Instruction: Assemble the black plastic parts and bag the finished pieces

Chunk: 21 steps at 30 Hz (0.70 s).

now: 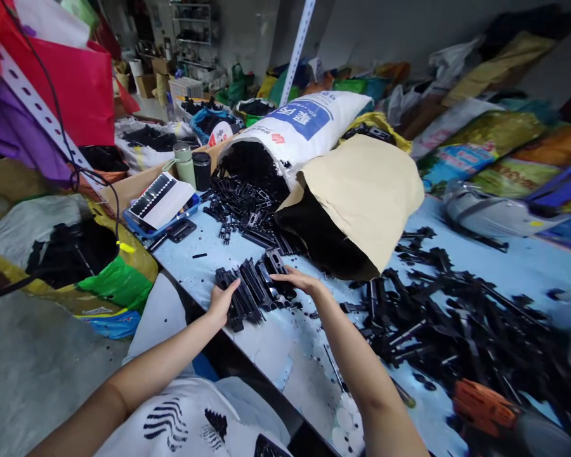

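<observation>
Black parts (pixel 252 282), one row, on blue table (pixel 200 273): left hand (pixel 223 303) clasping left end; right hand (pixel 301 279) at right end, grip too obscured to tell.

Black parts (pixel 253 282) on blue tabletop (pixel 497 270)

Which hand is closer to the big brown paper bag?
Right. The right hand is near the paper bag; the left hand is farther left, across the row of black parts.

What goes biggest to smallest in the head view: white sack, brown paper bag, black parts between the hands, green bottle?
1. Brown paper bag and white sack: too alike to rank
2. Black parts
3. Green bottle
</observation>
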{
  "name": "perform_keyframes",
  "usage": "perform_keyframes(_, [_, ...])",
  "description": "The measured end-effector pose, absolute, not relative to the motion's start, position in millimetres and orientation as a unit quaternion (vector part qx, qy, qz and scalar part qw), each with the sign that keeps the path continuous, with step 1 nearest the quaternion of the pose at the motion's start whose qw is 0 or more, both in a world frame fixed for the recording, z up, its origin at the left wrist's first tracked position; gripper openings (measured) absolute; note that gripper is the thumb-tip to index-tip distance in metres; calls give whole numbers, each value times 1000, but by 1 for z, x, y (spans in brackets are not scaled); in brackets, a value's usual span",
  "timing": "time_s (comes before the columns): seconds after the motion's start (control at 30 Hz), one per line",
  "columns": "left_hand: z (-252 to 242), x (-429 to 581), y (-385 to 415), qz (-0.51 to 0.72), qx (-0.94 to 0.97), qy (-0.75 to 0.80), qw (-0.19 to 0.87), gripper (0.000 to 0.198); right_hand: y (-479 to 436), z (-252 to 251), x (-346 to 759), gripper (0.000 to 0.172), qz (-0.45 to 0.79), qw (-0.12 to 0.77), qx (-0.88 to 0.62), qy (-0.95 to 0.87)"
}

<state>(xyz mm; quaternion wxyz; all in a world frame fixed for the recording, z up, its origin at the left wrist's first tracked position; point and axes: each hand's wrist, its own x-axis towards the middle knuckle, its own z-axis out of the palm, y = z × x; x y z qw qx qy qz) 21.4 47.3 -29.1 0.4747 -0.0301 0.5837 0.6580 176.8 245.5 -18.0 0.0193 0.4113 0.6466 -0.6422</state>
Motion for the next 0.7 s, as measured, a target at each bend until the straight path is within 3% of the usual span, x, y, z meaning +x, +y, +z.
perform_keyframes(0.2, [-27, 21, 41, 663, 5, 485, 570, 51, 205, -21, 161, 66, -700, 21, 339, 628])
perform_keyframes(0.4, [-2, 14, 35, 677, 128, 535, 490, 60, 167, -2, 137, 65, -650, -81, 355, 666])
perform_keyframes(0.6, [85, -93, 29, 740, 167, 550, 350, 34, 156, 84, 29, 66, -609, -147, 266, 733])
perform_keyframes(0.7, [132, -182, 9, 738, 121, 554, 367, 25, 136, 130, -65, 66, -619, -128, 223, 742])
